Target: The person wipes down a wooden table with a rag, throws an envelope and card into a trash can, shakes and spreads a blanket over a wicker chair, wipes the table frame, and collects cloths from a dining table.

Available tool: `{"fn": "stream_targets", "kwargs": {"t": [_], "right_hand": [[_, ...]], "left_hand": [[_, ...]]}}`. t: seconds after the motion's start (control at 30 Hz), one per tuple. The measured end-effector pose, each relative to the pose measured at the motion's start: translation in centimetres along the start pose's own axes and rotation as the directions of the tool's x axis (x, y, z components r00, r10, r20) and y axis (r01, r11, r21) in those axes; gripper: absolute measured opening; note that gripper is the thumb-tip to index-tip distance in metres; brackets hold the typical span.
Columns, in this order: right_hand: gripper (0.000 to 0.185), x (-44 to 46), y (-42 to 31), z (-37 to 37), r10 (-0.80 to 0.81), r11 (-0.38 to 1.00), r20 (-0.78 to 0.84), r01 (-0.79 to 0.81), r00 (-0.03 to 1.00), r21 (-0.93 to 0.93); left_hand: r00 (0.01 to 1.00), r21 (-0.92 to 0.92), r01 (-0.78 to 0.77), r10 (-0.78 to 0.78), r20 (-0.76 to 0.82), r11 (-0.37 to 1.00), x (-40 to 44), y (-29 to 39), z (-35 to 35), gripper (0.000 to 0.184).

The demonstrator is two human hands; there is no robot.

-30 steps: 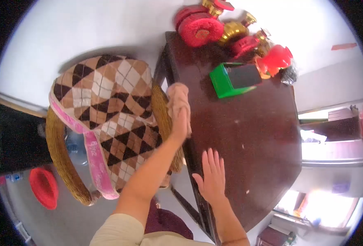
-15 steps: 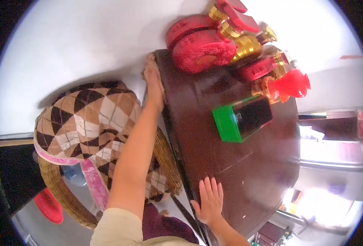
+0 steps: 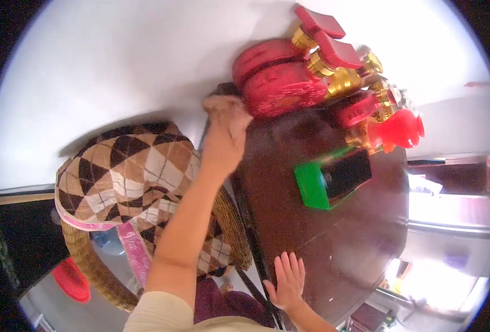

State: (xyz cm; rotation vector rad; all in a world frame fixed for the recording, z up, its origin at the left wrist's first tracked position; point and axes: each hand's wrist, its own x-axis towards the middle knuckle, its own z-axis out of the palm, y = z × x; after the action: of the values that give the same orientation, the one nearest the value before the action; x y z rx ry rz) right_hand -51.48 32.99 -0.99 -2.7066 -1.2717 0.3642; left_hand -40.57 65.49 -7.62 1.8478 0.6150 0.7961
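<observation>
My left hand (image 3: 224, 145) is closed on a tan cloth (image 3: 227, 106), pressed on the far left corner of the dark wooden table, right beside a red round-bodied ornament (image 3: 284, 91). The hand is slightly blurred. My right hand (image 3: 289, 281) lies flat near the table's left edge, fingers spread and holding nothing. The dark red-brown table (image 3: 289, 232) extends to the right of both hands. On it, farther back, sits an open green box (image 3: 313, 187) with a dark inside.
Gold and red ornaments and a red vase (image 3: 397, 128) stand along the wall. Left of the table is a wicker chair (image 3: 234, 227) draped with a checkered blanket (image 3: 129, 177). A red basin (image 3: 71, 281) and a blue-tinted bottle (image 3: 107, 242) are on the floor.
My left hand has moved with the cloth up along the table edge to the far corner, then slightly right to the ornaments. The view has shifted; my right hand stays flat on the table.
</observation>
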Motion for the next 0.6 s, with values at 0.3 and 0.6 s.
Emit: {"fn": "stream_targets", "kwargs": {"t": [0.3,0.6], "right_hand": [[0.062,0.0,-0.2,-0.2,0.011,1.0,0.002,-0.011,1.0,0.007],[0.065,-0.1,-0.6,-0.5,-0.017,1.0,0.028,0.018,0.999,-0.021]], "left_hand": [[0.997,-0.021,-0.008,0.006,-0.071,1.0,0.4,-2.6,0.7,0.027],[0.979,-0.284,0.1,-0.042,0.201,0.954,-20.0,0.8,2.5,0.039]]}}
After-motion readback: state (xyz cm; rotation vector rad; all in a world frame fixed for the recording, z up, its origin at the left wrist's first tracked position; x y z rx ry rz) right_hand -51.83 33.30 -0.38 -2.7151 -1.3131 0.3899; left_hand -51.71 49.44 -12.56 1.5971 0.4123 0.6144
